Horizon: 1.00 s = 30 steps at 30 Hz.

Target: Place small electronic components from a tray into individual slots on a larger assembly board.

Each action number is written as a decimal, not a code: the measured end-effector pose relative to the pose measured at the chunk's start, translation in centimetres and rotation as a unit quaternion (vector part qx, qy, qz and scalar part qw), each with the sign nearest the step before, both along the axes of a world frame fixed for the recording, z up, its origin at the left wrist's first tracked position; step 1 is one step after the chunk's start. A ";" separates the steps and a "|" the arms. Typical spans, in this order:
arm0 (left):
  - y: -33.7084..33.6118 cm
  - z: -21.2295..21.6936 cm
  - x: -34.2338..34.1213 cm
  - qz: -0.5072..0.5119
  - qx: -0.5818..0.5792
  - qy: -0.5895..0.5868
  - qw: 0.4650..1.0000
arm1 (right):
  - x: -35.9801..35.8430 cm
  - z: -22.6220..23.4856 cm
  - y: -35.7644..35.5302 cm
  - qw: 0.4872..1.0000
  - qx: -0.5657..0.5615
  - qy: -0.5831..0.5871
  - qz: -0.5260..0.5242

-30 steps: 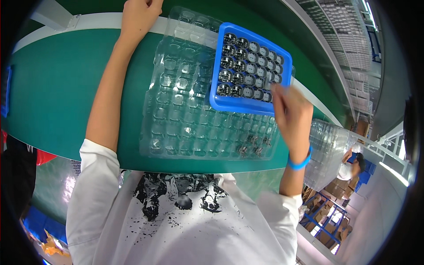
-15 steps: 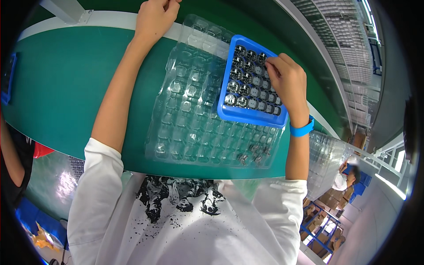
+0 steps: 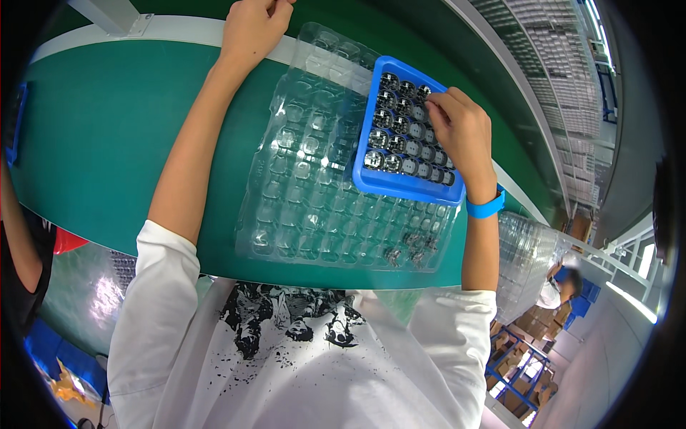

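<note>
My right hand [image 3: 457,129], a blue band [image 3: 486,205] round its wrist, is over the right side of a blue tray [image 3: 407,189]. Its thumb and fingers are pinched together at the round parts; whatever lies between the fingertips is hidden. Rows of small round parts [image 3: 382,118] fill the tray, black and silver toward the left and plain grey [image 3: 412,148] toward the right. My left hand [image 3: 254,32] is at the top edge beyond the table's pale rim, fingers curled and partly cut off by the picture. What it holds, if anything, does not show.
Under the blue tray is a clear plastic blister tray [image 3: 286,193], with several small dark pieces [image 3: 414,247] in its near right corner. A green table [image 3: 121,136] spreads left. A person's arm [image 3: 20,243] shows at far left; clear trays [image 3: 525,250] are stacked at right.
My right hand has shifted slightly left and up over the blue tray, still pinched. My left hand has barely moved. The arm at far left has shifted a little.
</note>
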State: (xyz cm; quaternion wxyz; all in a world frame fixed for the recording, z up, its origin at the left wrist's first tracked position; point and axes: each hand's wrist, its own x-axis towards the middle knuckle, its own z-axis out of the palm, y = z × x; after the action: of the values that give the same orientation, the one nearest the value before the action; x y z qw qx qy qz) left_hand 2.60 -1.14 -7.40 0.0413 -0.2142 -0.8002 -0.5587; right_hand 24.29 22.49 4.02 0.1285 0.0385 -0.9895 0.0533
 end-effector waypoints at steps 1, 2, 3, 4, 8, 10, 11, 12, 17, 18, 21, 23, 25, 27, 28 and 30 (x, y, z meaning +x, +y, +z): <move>0.0 0.0 0.0 -0.001 0.001 0.000 1.000 | 0.0 0.0 -0.1 1.000 -0.005 -0.008 -0.008; 0.0 -0.1 0.1 -0.003 0.007 0.000 1.000 | 0.1 0.1 -0.2 1.000 -0.004 -0.008 -0.010; 0.0 0.0 0.1 -0.003 0.011 0.002 1.000 | 0.0 0.1 -0.3 1.000 -0.020 -0.008 -0.013; -0.1 0.0 0.1 -0.003 0.011 0.002 1.000 | -0.1 0.1 -0.4 0.999 -0.035 -0.009 -0.015; 0.0 -0.1 0.0 -0.006 0.008 0.005 1.000 | -0.1 0.3 -0.2 0.999 -0.038 0.002 -0.015; 0.1 0.0 0.1 -0.009 0.017 0.009 1.000 | -0.1 0.5 0.3 0.996 -0.079 0.023 -0.020; 0.1 0.1 0.1 -0.008 0.010 0.007 1.000 | -0.1 0.6 0.3 0.996 -0.079 0.023 -0.021; 0.1 0.1 0.1 -0.005 0.003 0.006 1.000 | -0.1 0.7 0.3 0.995 -0.092 0.008 -0.028; 0.0 0.1 0.1 -0.007 0.011 0.003 1.000 | -0.3 -0.2 0.0 0.994 -0.108 -0.008 -0.022; 0.0 0.1 0.2 -0.006 0.015 0.004 1.000 | -0.3 -0.3 0.1 0.994 -0.108 -0.008 -0.022; 0.1 0.2 0.1 -0.010 0.012 -0.001 1.000 | -0.5 -0.2 0.3 0.994 -0.107 0.019 -0.030; -0.1 0.3 0.1 -0.007 0.006 -0.006 1.000 | -0.5 0.1 0.0 0.990 -0.130 0.028 -0.044; -0.1 0.2 0.1 -0.007 0.000 -0.010 1.000 | -0.6 -0.1 0.0 0.990 -0.130 0.010 -0.045; -0.1 0.2 0.0 -0.007 0.006 -0.001 1.000 | -0.6 -0.4 0.1 0.990 -0.129 -0.007 -0.048; 0.1 0.2 0.1 -0.009 0.007 -0.002 1.000 | -0.6 -0.6 0.3 0.992 -0.121 0.007 -0.039; 0.2 0.2 0.1 -0.009 0.008 -0.007 1.000 | -0.6 -0.3 0.4 0.993 -0.114 0.022 -0.027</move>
State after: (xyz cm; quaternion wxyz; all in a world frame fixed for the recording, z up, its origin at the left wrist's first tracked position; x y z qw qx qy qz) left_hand 2.70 -0.97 -7.16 0.0319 -0.2174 -0.7941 -0.5667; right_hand 23.73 22.89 3.68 0.1551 -0.0024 -0.9746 0.1617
